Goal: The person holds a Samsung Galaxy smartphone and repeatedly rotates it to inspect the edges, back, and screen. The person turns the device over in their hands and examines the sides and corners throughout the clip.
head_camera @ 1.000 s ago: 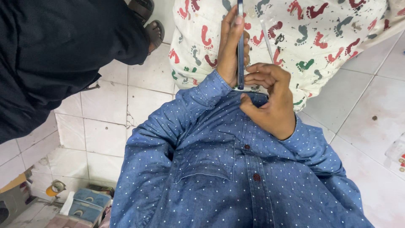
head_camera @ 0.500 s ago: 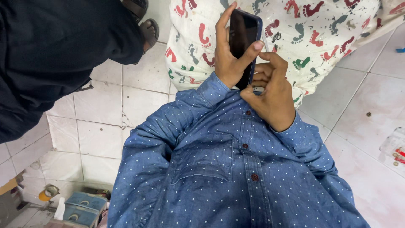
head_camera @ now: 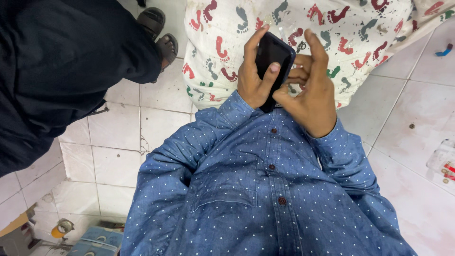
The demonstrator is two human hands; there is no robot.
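Observation:
A black smartphone is held upright in front of my chest, its dark screen facing me. My left hand grips its left edge, thumb lying across the lower screen. My right hand cups the phone's right side and lower corner, with the index finger raised above it. Both sleeves are blue denim with white dots, like my buttoned shirt. Behind the phone lies a white cloth printed with coloured footprints.
A person in dark clothes stands at the left, sandalled feet near the cloth. The floor is white tile. A clear packet with red pieces lies at the right edge; a tape roll and blue box sit lower left.
The phone turned from edge-on to screen facing me. My left thumb came onto the screen, and my right hand shifted from below the phone to its right side.

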